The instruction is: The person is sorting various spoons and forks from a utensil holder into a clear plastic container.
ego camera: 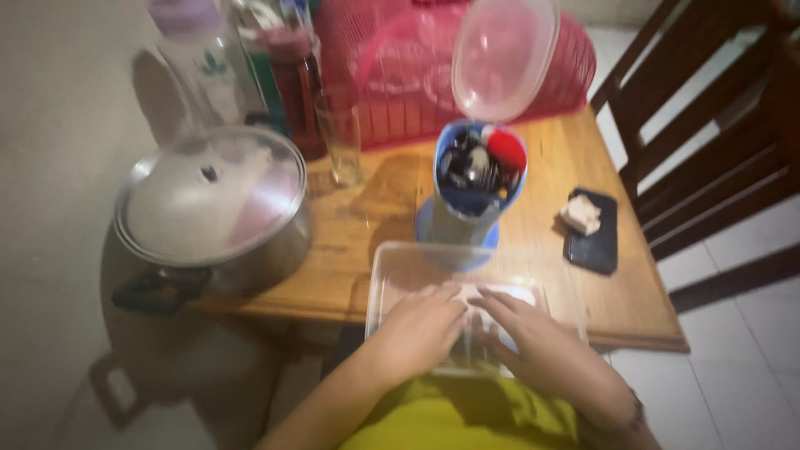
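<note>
steel pot (pixel 212 212) with a fogged glass lid sits at the left edge of the wooden table (pixel 575 150), its black handle jutting past the rim. behind it stand a pale plastic bottle (pixel 200 58), a dark red bottle (pixel 296 83) and an empty drinking glass (pixel 340 137), grouped at the back where they are out of the way. at centre, a blue cutlery holder (pixel 475 187) packed with utensils stands upright, with a red mesh food cover (pixel 392 75) and a clear lid (pixel 502 54) propped behind it. nearest the camera, a clear rectangular plastic container (pixel 400 271) lies at the table's front edge, partly overhanging toward the person in a yellow top. the left hand (pixel 417 321) and right hand (pixel 529 329) both rest inside it, fingers spread flat and open, gripping nothing, pressing on a pale sheet lining its bottom, seemingly to smooth it down. to the right, a dark phone (pixel 593 237) lies flat with a small crumpled pale object on top. dark wooden chairs (pixel 708 125) stand beside the table on the tiled floor.
</note>
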